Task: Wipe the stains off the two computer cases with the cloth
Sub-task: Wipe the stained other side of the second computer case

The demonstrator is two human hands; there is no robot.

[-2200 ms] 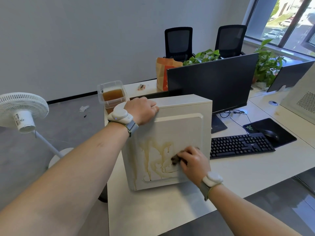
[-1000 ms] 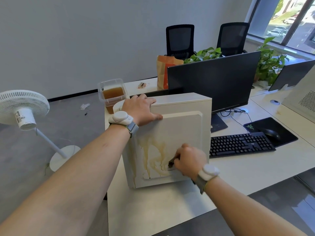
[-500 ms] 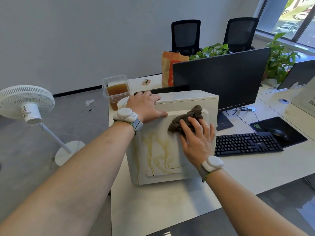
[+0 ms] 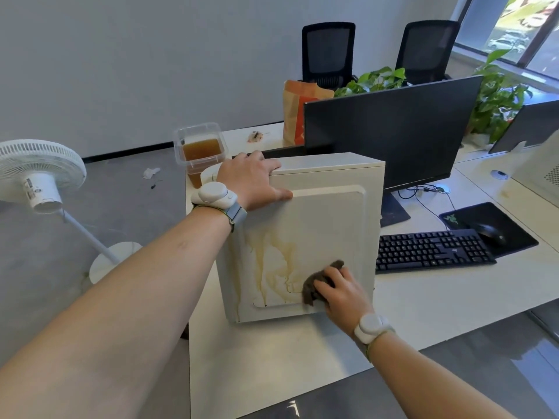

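A white computer case (image 4: 326, 225) stands upright on the desk (image 4: 272, 358), its side panel facing me. Yellow-brown stain streaks (image 4: 272, 264) run down the panel's lower left half. My left hand (image 4: 251, 179) grips the case's top left corner, fingers over the top edge and thumb on the panel. My right hand (image 4: 341, 293) holds a dark brown cloth (image 4: 314, 284) and presses it against the panel's lower right, beside the stains. A second white case (image 4: 541, 164) shows partly at the right edge.
A clear tub of brown liquid (image 4: 201, 151) stands behind the case. A black monitor (image 4: 390, 128), keyboard (image 4: 429, 251), mouse (image 4: 491, 232) on a mat and cables lie to the right. A paper bag (image 4: 298, 107), plants and chairs are behind; a white fan (image 4: 39, 173) stands at left.
My right hand swept the cloth up to the panel's top, then back down to the lower right. My left hand stayed on the top corner. The camera shifted slightly.
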